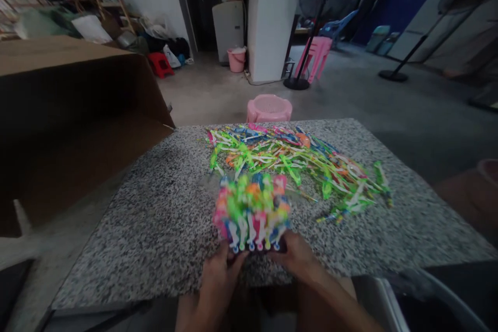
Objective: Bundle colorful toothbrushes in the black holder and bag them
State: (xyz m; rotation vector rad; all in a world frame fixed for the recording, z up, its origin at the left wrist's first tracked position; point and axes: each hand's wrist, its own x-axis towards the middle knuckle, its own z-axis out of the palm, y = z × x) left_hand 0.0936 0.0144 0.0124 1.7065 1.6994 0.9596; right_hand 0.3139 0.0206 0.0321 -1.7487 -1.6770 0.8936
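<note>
Left hand (218, 282) and right hand (295, 259) clasp a plastic bundle (251, 212) over a granite tabletop (155, 228); pink stool (269, 109) beyond.

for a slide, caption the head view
The left hand and right hand hold a bundle of bright plastic pieces over a speckled stone tabletop, a loose heap of similar pieces beyond.
</note>
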